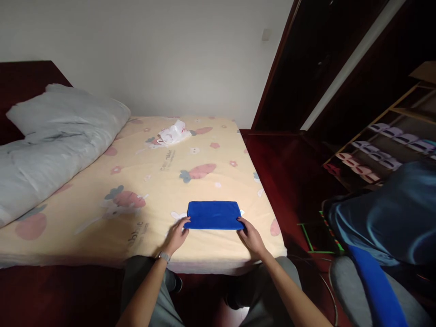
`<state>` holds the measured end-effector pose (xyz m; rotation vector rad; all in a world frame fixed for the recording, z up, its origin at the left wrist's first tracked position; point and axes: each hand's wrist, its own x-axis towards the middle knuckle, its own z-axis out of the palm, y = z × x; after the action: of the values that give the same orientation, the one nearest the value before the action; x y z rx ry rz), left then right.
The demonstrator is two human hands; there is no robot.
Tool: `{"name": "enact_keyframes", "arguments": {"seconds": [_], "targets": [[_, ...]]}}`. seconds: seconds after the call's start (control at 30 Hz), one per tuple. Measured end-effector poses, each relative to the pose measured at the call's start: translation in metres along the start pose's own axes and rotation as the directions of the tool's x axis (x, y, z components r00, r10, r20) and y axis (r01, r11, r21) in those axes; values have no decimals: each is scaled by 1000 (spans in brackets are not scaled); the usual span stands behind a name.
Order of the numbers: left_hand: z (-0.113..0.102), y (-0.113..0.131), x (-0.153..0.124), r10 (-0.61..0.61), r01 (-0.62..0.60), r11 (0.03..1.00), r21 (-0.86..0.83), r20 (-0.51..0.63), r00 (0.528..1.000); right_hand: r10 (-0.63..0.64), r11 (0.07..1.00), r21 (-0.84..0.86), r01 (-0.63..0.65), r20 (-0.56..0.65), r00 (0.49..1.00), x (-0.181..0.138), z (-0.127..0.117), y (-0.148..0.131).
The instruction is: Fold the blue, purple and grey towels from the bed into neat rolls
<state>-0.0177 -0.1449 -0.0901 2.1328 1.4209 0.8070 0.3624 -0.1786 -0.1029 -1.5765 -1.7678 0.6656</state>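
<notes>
A blue cloth (214, 215), folded into a flat rectangle, lies on the bed's printed sheet (156, 195). At its near left corner is my left hand (177, 236), thumb and fingers closed on the edge. My right hand (251, 237) grips the near right corner the same way. The cloth looks smooth, with a small white tag (242, 212) showing by its right edge. I cannot see how many layers it has.
A crumpled white plastic bag (173, 133) rests farther back on the bed. On the left is a bunched grey quilt (61, 136). To the right stand a chair (350, 290) with blue cloth over it, dark draped fabric (384, 209), and a rack with several slippers (391, 131).
</notes>
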Motion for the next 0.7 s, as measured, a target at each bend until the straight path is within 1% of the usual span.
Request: {"name": "enact_keyframes", "arguments": {"seconds": [0.07, 0.13, 0.17, 0.23, 0.3, 0.37, 0.43, 0.5, 0.6, 0.7], "targets": [[0, 1, 6, -98, 95, 992, -88, -34, 995, 95, 990, 106, -94, -7, 995, 5, -2, 0], [2, -1, 16, -174, 167, 979, -112, -54, 983, 156, 974, 168, -153, -1, 988, 15, -4, 0], [3, -3, 21, -196, 190, 976, -104, -60, 979, 172, 970, 172, -170, 2, 985, 21, -5, 1], [7, -7, 34, -220, 215, 974, -69, -74, 973, 194, 975, 110, -194, 7, 981, 35, -6, 2], [12, -12, 47, -232, 231, 973, -19, -91, 968, 224, 974, -27, -224, 14, 974, 49, -6, 2], [15, -16, 59, -233, 238, 970, 40, -108, 967, 255, 956, -153, -250, 15, 967, 60, -5, 3], [16, -17, 65, -219, 230, 969, 92, -113, 969, 274, 940, -216, -265, 12, 962, 68, -5, 3], [16, -17, 67, -197, 212, 968, 134, -113, 974, 282, 932, -239, -272, 6, 959, 71, -5, 3], [15, -15, 62, -163, 181, 968, 176, -114, 980, 289, 928, -248, -279, 6, 957, 72, -8, 4], [13, -14, 55, -93, 115, 962, 246, -100, 991, 270, 935, -247, -255, 30, 962, 71, -12, 6]]}}
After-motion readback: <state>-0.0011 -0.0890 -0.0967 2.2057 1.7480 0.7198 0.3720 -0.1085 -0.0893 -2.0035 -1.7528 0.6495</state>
